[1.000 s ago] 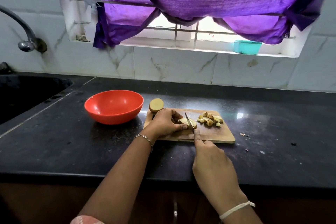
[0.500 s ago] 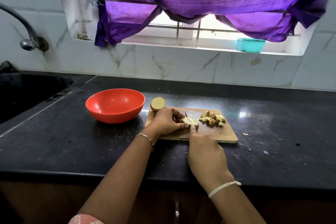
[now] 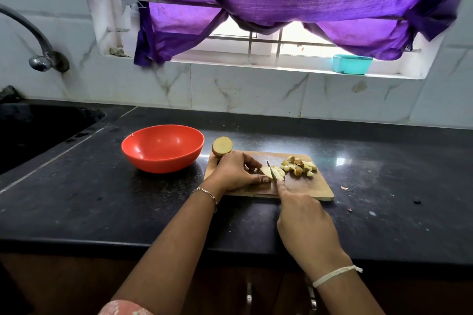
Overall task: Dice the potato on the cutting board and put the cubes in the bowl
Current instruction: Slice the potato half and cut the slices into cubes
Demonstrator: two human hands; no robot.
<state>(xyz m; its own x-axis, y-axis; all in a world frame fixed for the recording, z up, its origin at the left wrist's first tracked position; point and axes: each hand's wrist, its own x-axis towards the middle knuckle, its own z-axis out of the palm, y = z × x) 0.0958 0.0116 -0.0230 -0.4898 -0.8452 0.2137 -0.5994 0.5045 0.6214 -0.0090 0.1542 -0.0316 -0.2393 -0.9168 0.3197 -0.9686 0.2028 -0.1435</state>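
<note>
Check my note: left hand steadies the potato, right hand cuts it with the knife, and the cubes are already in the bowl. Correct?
Not quite. The head view shows the bowl empty; the cubes lie piled on the board, right of the knife. The rest holds: left hand steadies the potato, right hand cuts.

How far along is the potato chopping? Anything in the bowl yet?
Done: a pile of cubes lies on the cutting board. In hand: the left hand steadies a potato piece while the right hand cuts it with a knife. Left: a potato half sits uncut, and the red bowl holds no cubes.
</note>
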